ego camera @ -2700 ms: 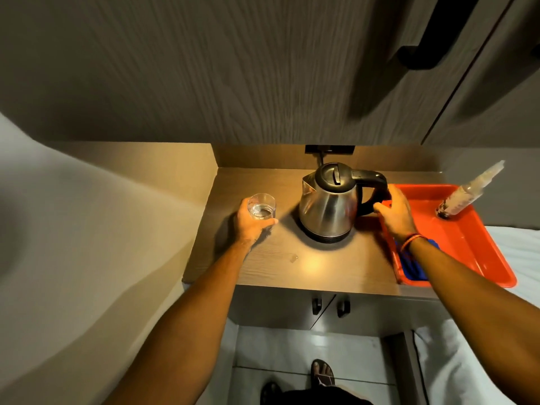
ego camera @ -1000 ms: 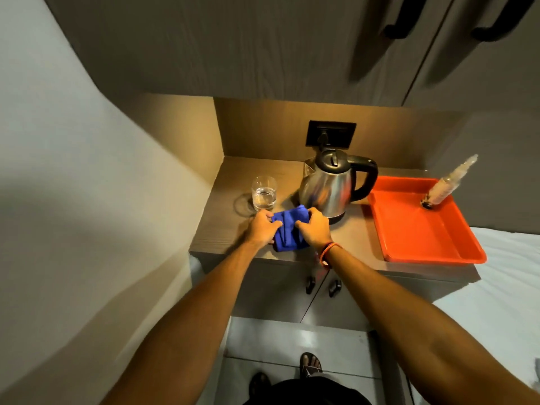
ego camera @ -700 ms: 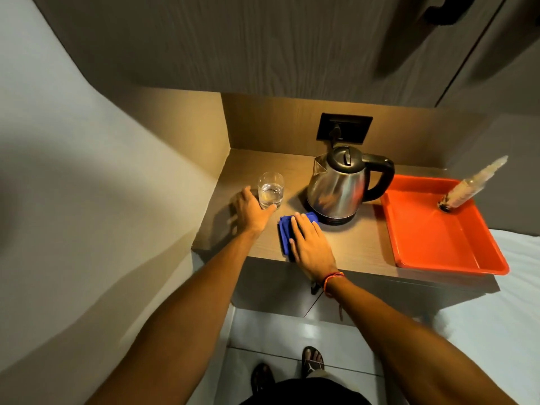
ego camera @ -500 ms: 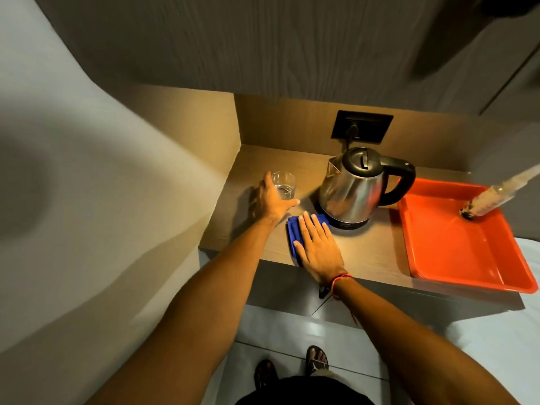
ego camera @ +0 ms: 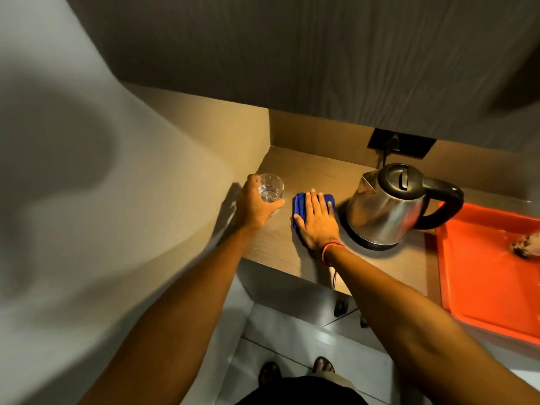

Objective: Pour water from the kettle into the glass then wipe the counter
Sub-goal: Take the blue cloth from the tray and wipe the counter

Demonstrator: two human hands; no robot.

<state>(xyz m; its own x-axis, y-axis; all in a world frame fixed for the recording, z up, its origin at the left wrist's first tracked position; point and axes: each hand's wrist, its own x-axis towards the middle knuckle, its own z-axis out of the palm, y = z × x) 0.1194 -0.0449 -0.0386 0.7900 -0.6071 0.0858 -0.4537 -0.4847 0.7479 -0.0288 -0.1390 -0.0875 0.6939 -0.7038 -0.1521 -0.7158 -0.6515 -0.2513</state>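
Note:
A steel kettle (ego camera: pixel 385 209) with a black lid and handle stands on its base on the wooden counter (ego camera: pixel 280 244). Left of it lies a folded blue cloth (ego camera: pixel 301 206), with my right hand (ego camera: pixel 317 223) pressed flat on top, fingers spread. A clear glass (ego camera: pixel 271 191) holding some water is near the counter's left end, and my left hand (ego camera: pixel 255 206) is wrapped around it. Whether the glass rests on the counter or is lifted I cannot tell.
An orange tray (ego camera: pixel 482 287) sits at the right, with a bottle (ego camera: pixel 526 244) partly cut off at the frame edge. A wall socket (ego camera: pixel 400 144) with the kettle's plug is behind. Upper cabinets (ego camera: pixel 292 59) overhang the counter. A wall (ego camera: pixel 117 200) bounds the left side.
My left hand has closed around the glass and shifted it left. My right hand has slid the blue cloth farther back along the counter, beside the kettle.

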